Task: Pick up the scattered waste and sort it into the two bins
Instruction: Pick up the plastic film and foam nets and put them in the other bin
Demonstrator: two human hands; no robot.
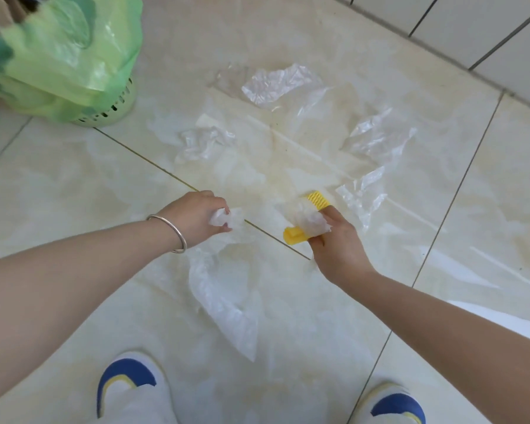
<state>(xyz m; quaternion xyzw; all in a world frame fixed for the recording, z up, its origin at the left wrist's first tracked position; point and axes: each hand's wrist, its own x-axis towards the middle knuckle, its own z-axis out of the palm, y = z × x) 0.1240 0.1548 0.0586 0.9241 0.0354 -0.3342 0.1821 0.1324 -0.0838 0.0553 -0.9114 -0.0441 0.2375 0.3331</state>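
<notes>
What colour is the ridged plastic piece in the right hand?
Bright yellow; the right hand holds it with crumpled tissue. The head view shows it.

Bare forearms, no sleeves; a thin silver metal bangle (pixel 173 233) circles the left wrist. White slip-on shoes (pixel 129 382) carry blue and yellow curved patches.

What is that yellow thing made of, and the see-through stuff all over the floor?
The yellow thing in the right hand looks like hard, matte plastic: solid colour, moulded ridges. The see-through sheets look like thin, glossy plastic film: crinkled, with the tiles showing through. The white wad in the left hand could be tissue or film; unclear.
</notes>
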